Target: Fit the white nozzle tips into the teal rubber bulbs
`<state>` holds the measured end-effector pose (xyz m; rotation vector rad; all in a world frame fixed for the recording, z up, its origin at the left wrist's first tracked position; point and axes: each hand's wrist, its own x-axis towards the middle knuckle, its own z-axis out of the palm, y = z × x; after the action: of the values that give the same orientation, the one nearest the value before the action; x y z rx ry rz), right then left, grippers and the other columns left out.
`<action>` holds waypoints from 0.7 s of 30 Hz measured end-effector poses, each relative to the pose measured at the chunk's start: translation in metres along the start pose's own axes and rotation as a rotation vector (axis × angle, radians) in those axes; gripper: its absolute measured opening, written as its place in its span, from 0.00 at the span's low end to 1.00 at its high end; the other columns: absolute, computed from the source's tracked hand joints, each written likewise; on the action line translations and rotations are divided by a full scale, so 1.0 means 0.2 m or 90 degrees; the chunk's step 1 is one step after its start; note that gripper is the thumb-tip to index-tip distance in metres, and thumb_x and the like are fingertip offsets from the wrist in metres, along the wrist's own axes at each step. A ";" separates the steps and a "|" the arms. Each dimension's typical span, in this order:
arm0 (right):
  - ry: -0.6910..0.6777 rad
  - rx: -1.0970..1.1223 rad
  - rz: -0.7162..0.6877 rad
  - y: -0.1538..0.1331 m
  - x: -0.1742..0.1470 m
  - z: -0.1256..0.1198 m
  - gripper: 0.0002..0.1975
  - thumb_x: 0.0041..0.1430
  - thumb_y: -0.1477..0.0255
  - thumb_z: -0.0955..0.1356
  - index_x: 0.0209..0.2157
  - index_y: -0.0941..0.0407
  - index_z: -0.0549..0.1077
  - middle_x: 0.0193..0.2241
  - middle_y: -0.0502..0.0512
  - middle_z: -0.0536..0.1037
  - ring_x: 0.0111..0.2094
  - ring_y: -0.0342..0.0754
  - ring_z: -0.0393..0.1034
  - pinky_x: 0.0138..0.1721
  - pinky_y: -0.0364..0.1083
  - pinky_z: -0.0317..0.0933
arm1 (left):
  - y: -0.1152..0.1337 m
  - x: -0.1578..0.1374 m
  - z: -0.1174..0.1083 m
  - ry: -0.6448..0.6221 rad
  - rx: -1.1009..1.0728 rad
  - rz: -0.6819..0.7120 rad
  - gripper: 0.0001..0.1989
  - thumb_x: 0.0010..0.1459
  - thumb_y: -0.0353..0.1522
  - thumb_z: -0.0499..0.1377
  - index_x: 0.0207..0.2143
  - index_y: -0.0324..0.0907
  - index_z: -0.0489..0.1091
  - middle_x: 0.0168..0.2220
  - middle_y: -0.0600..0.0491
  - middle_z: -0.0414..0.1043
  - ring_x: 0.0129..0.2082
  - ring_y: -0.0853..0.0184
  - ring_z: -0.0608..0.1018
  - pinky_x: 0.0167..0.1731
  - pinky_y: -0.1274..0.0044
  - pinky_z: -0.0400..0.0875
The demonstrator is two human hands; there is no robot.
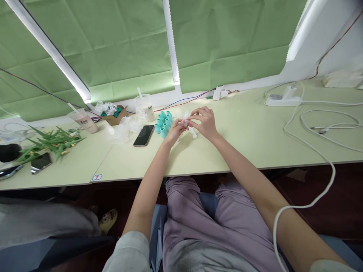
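Between the fingertips of both hands is a small translucent white plastic piece (185,120), held a little above the table. My left hand (176,130) is closed on it from the left, while my right hand (204,121) pinches it from the right. Its exact shape is partly covered by the fingers. Below the hands, another small white piece (194,134) lies on the table. Just left of my left hand, several turquoise bottle-shaped pieces (163,124) stand upright in a close group. A dark-screened phone (144,136) lies beside them.
Crumpled clear plastic (124,128), a cardboard box (115,118) and two drink cups (86,121) (145,107) stand to the left. Farther left are green stems (53,141) and another phone (41,163). A power strip (283,99) and white cables (314,149) occupy the right. Another person's leg (51,219) shows lower left.
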<state>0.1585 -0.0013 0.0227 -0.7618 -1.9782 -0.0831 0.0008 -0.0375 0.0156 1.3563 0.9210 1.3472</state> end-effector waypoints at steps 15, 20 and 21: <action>0.011 0.029 0.000 0.02 -0.01 0.03 0.12 0.59 0.63 0.65 0.34 0.51 0.79 0.38 0.54 0.74 0.41 0.48 0.61 0.47 0.49 0.52 | -0.01 0.00 0.01 0.012 0.000 -0.023 0.11 0.61 0.39 0.55 0.32 0.41 0.60 0.29 0.55 0.69 0.29 0.74 0.73 0.38 0.79 0.67; 0.016 0.050 0.012 0.02 -0.01 0.04 0.12 0.59 0.63 0.65 0.35 0.51 0.79 0.38 0.54 0.74 0.41 0.47 0.61 0.47 0.49 0.54 | -0.02 0.00 0.01 0.010 -0.030 -0.015 0.11 0.60 0.39 0.56 0.31 0.41 0.60 0.28 0.56 0.68 0.27 0.75 0.72 0.36 0.79 0.66; 0.012 0.052 0.017 0.02 -0.01 0.04 0.12 0.59 0.63 0.65 0.35 0.51 0.79 0.38 0.54 0.74 0.41 0.47 0.61 0.48 0.49 0.54 | -0.02 0.00 0.01 0.010 -0.031 -0.016 0.11 0.60 0.38 0.56 0.31 0.41 0.60 0.28 0.56 0.69 0.27 0.75 0.72 0.36 0.79 0.66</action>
<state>0.1552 0.0034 0.0151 -0.7314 -1.9405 0.0070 0.0037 -0.0371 0.0127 1.2951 0.9077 1.3538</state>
